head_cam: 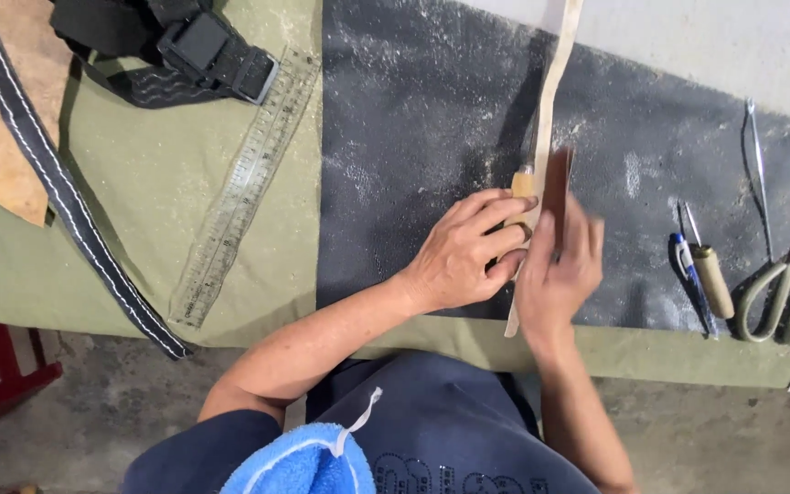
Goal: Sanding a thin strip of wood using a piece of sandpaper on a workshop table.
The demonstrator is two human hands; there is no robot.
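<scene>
A: Centre frame, on the dark mat (413, 137), what's in hand?

B: Trimming the pale strip (549, 101), I judge. Left hand (464, 252) clamped on a wooden-handled tool (523, 183); right hand (555, 274) clamped around a brown block (557, 187). Next: steady pressure along the strip.

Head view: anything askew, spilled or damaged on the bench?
The dark mat carries a pale powdery dusting, thickest near the hands. The clear ruler lies diagonally across the green cloth. Left hand and right hand meet at a pale strip; the right is motion-blurred. No damage shows.
</scene>
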